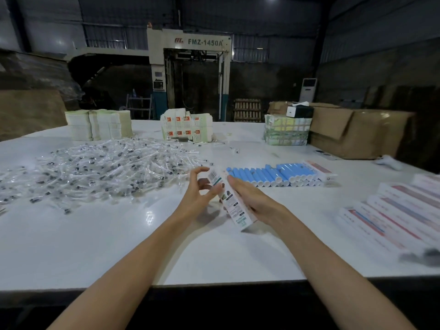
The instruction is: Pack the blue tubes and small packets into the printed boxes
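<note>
Cardboard this light probably crushed easily. Your left hand [197, 194] curled round the far end of the long white printed box [234, 206] above the mid white surface [119, 234], your right hand [254, 201] lay flat alongside. Its stiffer edges suited gripping.

One box [229, 203] in hand. One heap of packets [100, 167], past counting. One row of blue tubes [273, 175], number unclear. Two brown cartons [357, 132]. Three clusters of stacked flats [187, 127].
</note>
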Demonstrator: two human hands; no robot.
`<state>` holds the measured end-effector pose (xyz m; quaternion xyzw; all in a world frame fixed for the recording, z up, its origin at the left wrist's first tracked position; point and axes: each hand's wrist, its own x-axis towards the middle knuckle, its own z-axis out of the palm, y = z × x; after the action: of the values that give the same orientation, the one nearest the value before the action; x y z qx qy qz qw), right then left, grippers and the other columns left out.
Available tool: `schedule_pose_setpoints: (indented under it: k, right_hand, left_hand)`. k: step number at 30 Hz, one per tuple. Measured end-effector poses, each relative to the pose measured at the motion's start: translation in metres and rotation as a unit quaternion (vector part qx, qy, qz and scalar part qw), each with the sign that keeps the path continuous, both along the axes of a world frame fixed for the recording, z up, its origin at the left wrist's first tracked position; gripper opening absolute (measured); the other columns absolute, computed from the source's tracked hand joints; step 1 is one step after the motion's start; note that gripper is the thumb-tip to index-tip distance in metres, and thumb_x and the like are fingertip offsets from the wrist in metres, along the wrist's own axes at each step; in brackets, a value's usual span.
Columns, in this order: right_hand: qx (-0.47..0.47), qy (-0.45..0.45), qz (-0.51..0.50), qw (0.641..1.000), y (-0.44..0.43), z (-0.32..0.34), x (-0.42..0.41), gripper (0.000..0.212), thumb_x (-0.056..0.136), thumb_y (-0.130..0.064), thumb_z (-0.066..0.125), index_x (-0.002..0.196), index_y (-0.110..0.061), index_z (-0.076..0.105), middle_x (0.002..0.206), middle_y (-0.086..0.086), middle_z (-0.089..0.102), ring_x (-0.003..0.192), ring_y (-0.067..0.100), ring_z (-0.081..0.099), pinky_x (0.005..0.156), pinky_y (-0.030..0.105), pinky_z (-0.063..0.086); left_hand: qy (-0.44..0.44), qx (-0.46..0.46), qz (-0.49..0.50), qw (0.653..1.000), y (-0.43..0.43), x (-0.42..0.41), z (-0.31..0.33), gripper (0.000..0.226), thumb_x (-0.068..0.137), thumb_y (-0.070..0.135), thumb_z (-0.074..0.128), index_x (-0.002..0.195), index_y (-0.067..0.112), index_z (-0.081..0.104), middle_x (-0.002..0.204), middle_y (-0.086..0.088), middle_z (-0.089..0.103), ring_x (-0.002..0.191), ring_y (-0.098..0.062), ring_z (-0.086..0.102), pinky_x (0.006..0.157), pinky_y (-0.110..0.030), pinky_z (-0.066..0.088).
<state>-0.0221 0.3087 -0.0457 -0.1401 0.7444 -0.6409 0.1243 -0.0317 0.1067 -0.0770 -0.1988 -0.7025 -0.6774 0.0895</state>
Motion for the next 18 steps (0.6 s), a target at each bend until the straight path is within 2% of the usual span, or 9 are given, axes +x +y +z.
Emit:
schedule_pose_setpoints:
  k: [2,3,6,8,10,13,16,18]
  right_hand:
    - [0.122,0.07,-0.104,0.985,0.021,0.005,0.013,0.054,0.095,-0.076,0.051,0.136,-0.041,0.059,0.127,-0.003,0.07,0.104,0.017,0.071,0.094,0.043,0.057]
    - [0.193,0.108,-0.151,0.964,0.034,0.006,0.019,0.057,0.094,-0.076,0.05,0.138,-0.041,0.056,0.127,-0.006,0.067,0.104,0.012,0.068,0.091,0.038,0.054]
    - [0.398,0.192,-0.259,0.859,0.08,0.001,0.037,0.051,0.097,-0.07,0.052,0.13,-0.031,0.059,0.114,-0.006,0.066,0.104,0.022,0.065,0.08,0.036,0.044]
    - [0.493,0.216,-0.3,0.787,0.108,-0.005,0.049,0.045,0.099,-0.066,0.05,0.118,-0.027,0.06,0.109,-0.004,0.067,0.103,0.027,0.065,0.076,0.036,0.04]
    - [0.56,0.217,-0.324,0.731,0.133,-0.013,0.058,0.044,0.101,-0.064,0.047,0.116,-0.025,0.057,0.113,0.001,0.068,0.104,0.029,0.065,0.073,0.036,0.037]
    - [0.629,0.193,-0.347,0.668,0.162,-0.021,0.069,0.047,0.105,-0.059,0.043,0.134,-0.023,0.052,0.125,0.006,0.058,0.112,0.027,0.063,0.074,0.036,0.039]
    - [0.669,0.192,-0.372,0.615,0.183,-0.031,0.079,0.048,0.106,-0.057,0.043,0.136,-0.022,0.054,0.128,0.005,0.056,0.116,0.023,0.059,0.081,0.034,0.049]
    - [0.687,0.208,-0.38,0.584,0.189,-0.037,0.083,0.049,0.105,-0.059,0.043,0.134,-0.022,0.057,0.126,0.004,0.059,0.119,0.022,0.055,0.087,0.033,0.051]
  left_hand:
    - [0.021,-0.059,0.016,0.998,0.0,0.003,-0.003,0.064,0.093,0.066,0.069,0.145,0.047,0.037,0.126,-0.002,0.065,0.107,0.0,0.065,0.08,-0.015,0.054]
    - [0.027,-0.077,0.026,0.996,-0.001,0.004,-0.005,0.06,0.095,0.067,0.064,0.146,0.049,0.037,0.125,0.0,0.063,0.106,0.002,0.064,0.082,-0.018,0.051]
    - [0.052,-0.107,0.064,0.991,-0.004,0.0,-0.01,0.041,0.107,0.047,0.062,0.142,0.048,0.042,0.116,0.007,0.065,0.105,-0.003,0.062,0.089,-0.029,0.048]
    - [0.066,-0.123,0.069,0.988,-0.004,-0.002,-0.011,0.039,0.107,0.032,0.064,0.138,0.045,0.044,0.108,0.014,0.066,0.104,-0.008,0.062,0.092,-0.03,0.049]
    - [0.077,-0.139,0.075,0.984,-0.004,-0.002,-0.012,0.038,0.106,0.024,0.064,0.136,0.042,0.049,0.106,0.014,0.065,0.102,-0.008,0.062,0.09,-0.03,0.05]
    - [0.092,-0.149,0.081,0.981,-0.004,-0.003,-0.012,0.035,0.104,0.014,0.063,0.131,0.036,0.057,0.111,0.006,0.065,0.101,-0.008,0.062,0.085,-0.024,0.05]
    - [0.1,-0.154,0.085,0.979,-0.003,-0.003,-0.012,0.035,0.103,0.007,0.062,0.13,0.031,0.06,0.117,0.0,0.064,0.102,-0.008,0.061,0.08,-0.014,0.048]
    - [0.099,-0.156,0.09,0.979,-0.003,-0.003,-0.012,0.036,0.103,0.005,0.061,0.13,0.029,0.061,0.118,0.0,0.063,0.103,-0.009,0.06,0.079,-0.012,0.048]
